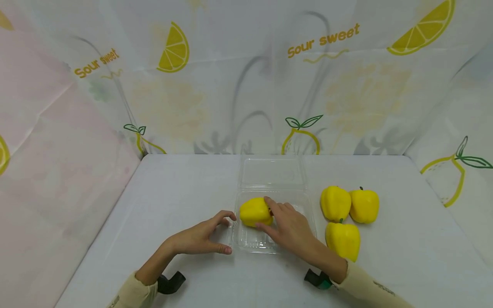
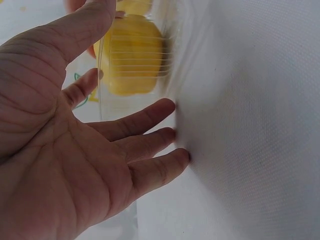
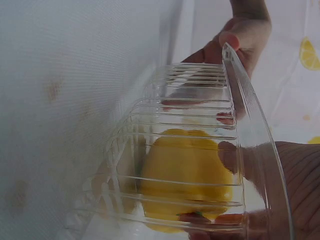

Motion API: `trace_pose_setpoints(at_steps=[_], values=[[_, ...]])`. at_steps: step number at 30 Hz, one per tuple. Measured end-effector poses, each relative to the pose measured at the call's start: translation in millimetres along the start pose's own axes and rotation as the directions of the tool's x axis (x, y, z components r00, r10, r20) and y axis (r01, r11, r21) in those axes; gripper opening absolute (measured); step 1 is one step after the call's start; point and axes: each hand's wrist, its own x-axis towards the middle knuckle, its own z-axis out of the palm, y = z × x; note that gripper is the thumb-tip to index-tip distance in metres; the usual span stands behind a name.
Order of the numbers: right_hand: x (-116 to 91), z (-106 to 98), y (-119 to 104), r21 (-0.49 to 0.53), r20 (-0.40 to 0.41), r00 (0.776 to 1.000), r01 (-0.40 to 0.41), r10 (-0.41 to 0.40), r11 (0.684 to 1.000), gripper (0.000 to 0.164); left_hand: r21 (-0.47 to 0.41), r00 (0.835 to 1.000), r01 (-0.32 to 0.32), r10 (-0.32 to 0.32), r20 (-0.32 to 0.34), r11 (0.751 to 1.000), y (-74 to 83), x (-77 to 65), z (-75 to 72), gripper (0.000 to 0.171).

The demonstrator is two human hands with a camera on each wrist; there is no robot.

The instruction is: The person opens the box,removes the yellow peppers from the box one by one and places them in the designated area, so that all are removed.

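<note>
A yellow bell pepper lies on its side in the left part of a clear plastic clamshell box, its stem end toward the right. My right hand reaches into the box and holds the pepper by that end, thumb at the near side and fingers at the far side. In the right wrist view the pepper shows through the ribbed wall. My left hand is at the box's left edge, fingers spread and loosely bent. The left wrist view has its palm facing the box, with fingertips by the rim.
Three more yellow peppers stand in a cluster right of the box: a back left one, a back right one and a near one. The box's lid lies folded back toward the lemon-print curtain. A white cloth covers the table.
</note>
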Motion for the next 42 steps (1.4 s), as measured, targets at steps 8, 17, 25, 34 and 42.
trace_pose_setpoints(at_steps=[8, 17, 25, 34, 42], values=[[2.8, -0.5, -4.8, -0.008, 0.011, 0.999, -0.045, 0.045, 0.999, 0.074, 0.002, 1.0, -0.008, 0.008, 0.001, 1.0, 0.5, 0.1, -0.4, 0.075], [5.1, 1.8, -5.3, -0.034, 0.002, 0.999, -0.042, 0.043, 0.999, 0.076, -0.002, 1.0, -0.006, 0.006, -0.001, 1.0, 1.3, -1.2, -0.3, 0.074], [5.7, 3.4, -6.2, -0.045, 0.021, 0.998, -0.053, 0.054, 0.998, 0.075, -0.002, 1.0, -0.013, 0.013, -0.004, 1.0, 0.5, -1.0, 0.0, 0.073], [4.1, 3.7, -3.9, -0.024, -0.003, 1.0, 0.009, -0.01, 1.0, 0.068, 0.004, 1.0, -0.016, 0.016, -0.004, 1.0, 0.4, -0.7, -0.2, 0.072], [3.2, 0.9, -4.8, -0.006, 0.003, 1.0, 0.014, -0.014, 1.0, 0.066, 0.013, 1.0, -0.018, 0.018, -0.003, 1.0, 1.6, -1.0, -0.9, 0.074]])
